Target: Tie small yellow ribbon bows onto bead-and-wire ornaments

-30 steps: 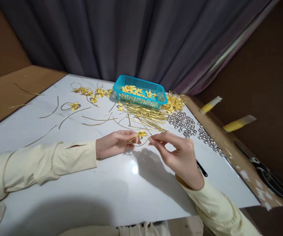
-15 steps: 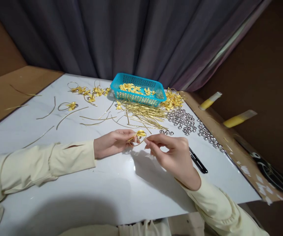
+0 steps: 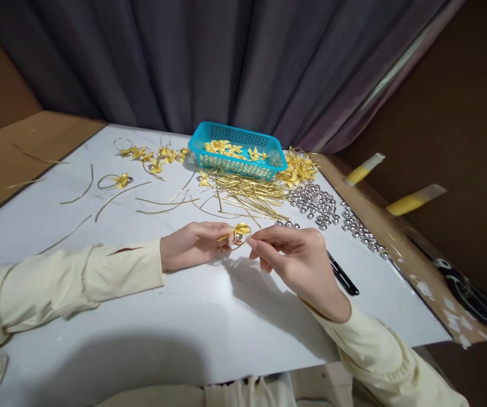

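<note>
The left hand (image 3: 196, 246) has its grip pinched closed on a yellow flower (image 3: 242, 229) with a silver bead (image 3: 238, 238) beside it, held just above the middle of the worktop (image 3: 171, 305). Close on its right, the right hand (image 3: 300, 260) has thumb and forefinger pressed together on a thin gold wire (image 3: 246, 243) that curves out below the flower. This piece looks part-made: flower, bead and wire are together, but whether the loop is fastened cannot be told. Outward to the far left, 1 ringed flower (image 3: 121, 181) lies apart, and a ringed group (image 3: 135, 152) sits beyond it; these seem finished. A heap (image 3: 299, 168) at the far right, against the basket (image 3: 243, 135), shows flowers with wire among them, though how complete they are is unclear. Much seems to remain: loose flowers (image 3: 224, 148) in the basket, a thick spread of gold strands (image 3: 252, 195) on its near side, and 2 main patches of beads (image 3: 313, 203) to the right. The work as a whole appears well short of its end.
</note>
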Demonstrator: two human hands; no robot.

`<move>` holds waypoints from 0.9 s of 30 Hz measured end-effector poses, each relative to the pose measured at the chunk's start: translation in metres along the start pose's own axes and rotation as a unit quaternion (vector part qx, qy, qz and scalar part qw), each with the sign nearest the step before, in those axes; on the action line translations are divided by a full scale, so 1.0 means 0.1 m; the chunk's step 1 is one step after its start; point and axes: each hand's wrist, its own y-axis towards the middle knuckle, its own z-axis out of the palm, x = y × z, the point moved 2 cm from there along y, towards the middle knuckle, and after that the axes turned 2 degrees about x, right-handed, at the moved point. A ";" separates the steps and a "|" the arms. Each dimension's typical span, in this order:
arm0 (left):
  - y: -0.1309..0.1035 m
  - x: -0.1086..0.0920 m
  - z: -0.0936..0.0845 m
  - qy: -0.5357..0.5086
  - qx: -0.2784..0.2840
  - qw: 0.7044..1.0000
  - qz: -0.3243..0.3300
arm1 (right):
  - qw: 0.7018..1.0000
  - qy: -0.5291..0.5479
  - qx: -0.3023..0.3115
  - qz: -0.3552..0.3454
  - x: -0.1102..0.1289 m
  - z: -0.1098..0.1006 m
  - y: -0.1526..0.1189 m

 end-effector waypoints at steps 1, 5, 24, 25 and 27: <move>0.00 0.00 0.00 -0.011 0.003 1.000 -0.004 | 1.000 0.007 0.004 0.004 0.00 0.00 0.00; -0.02 0.01 0.03 -0.064 -0.003 0.998 -0.023 | 1.000 0.019 0.006 -0.013 0.01 0.00 0.01; -0.02 0.00 0.08 -0.099 -0.004 0.995 -0.031 | 0.999 0.013 -0.002 -0.051 -0.01 -0.01 0.01; -0.02 0.00 0.08 -0.098 -0.006 0.995 -0.032 | 0.999 0.012 -0.003 -0.050 -0.01 -0.01 0.01; -0.02 0.00 0.08 -0.097 -0.009 0.995 -0.031 | 0.999 0.011 -0.002 -0.050 -0.01 -0.01 0.00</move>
